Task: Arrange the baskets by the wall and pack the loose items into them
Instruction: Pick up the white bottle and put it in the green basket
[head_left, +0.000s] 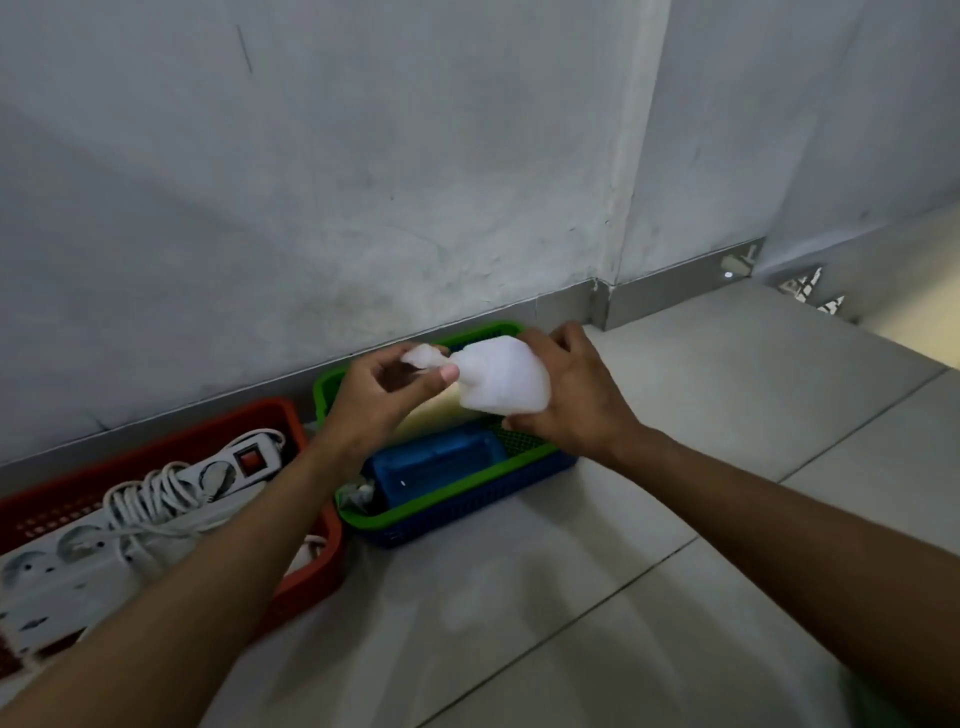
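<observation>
Both my hands hold a white plastic bag (501, 376) above the green basket (441, 506). My left hand (379, 397) pinches the bag's twisted neck between thumb and fingers. My right hand (566, 395) cups the bag's full body from the right. The green basket is nested in a blue basket (467, 512) against the wall and holds a blue box (436, 462) and a crumpled wrapper (358, 493). Left of it stands a red basket (306, 577) with a white power strip (104, 540) and its coiled cord (156, 493).
A grey skirting strip (519, 306) runs along the foot of the white wall, which turns a corner at the right. Pale floor tiles (649, 493) spread in front of and to the right of the baskets. A metal door stop (735, 262) sits on the far skirting.
</observation>
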